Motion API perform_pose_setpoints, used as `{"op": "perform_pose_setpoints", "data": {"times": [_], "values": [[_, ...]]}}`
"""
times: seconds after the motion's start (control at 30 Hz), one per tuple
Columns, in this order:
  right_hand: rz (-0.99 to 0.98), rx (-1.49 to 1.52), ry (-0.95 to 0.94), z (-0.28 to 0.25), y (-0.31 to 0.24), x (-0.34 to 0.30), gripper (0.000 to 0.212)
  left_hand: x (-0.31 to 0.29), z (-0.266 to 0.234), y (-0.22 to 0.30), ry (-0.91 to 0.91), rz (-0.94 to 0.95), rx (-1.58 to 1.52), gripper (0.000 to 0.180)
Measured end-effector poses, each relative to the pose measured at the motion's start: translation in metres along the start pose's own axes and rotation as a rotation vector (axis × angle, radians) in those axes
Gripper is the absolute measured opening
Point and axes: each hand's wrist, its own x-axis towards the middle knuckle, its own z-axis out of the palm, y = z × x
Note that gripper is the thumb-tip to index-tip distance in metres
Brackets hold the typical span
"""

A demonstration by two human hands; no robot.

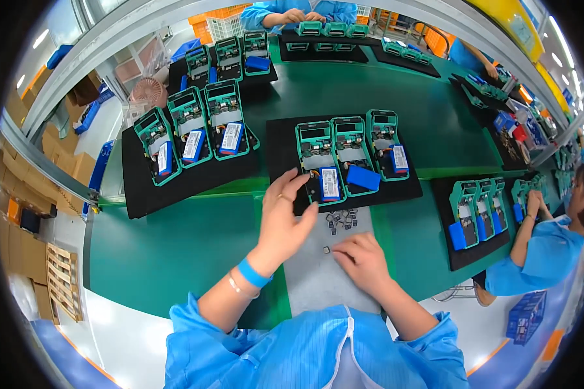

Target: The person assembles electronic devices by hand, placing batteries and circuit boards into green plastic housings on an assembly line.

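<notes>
Right hand [365, 260]: fingers bunched at a small square dark-and-silver component [326, 249] on the grey mat [311, 282]; pinched or merely beside it, one can't tell! Just beyond, loose similar pieces [342, 220]. Leftward, the left hand [280, 223] spreads, thumb and fingers apart, by an open teal plastic housing [317, 159] carrying a white-labelled blue battery pack [329, 185].
</notes>
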Motion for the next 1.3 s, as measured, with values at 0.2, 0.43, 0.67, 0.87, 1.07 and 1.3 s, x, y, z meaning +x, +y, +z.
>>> {"op": "perform_pose_setpoints", "data": {"times": [0.2,0.43,0.67,0.87,1.07,1.3], "values": [[-0.011,-0.243,-0.02,0.016,-0.015,0.007,0.012,0.029,0.041,0.0,-0.196,0.043,0.282,0.089],[0.192,-0.24,-0.038,0.01,-0.015,0.006,0.012,0.045,0.047,-0.03,-0.285,0.092,0.049,0.064],[-0.126,-0.196,-0.191,-0.01,-0.003,0.023,0.018,0.033,0.031,-0.055,0.261,-0.148,-0.426,0.045],[-0.395,-0.453,-0.551,-0.023,-0.008,0.046,0.013,0.027,0.023,-0.029,0.033,0.23,0.196,0.038],[-0.403,-0.611,-0.768,-0.021,-0.024,0.065,0.012,0.023,0.029,-0.03,-0.192,0.229,0.344,0.053],[-0.344,-0.317,-0.146,-0.043,0.015,0.173,0.007,0.029,0.027,-0.029,-0.188,0.218,0.344,0.054]]}}
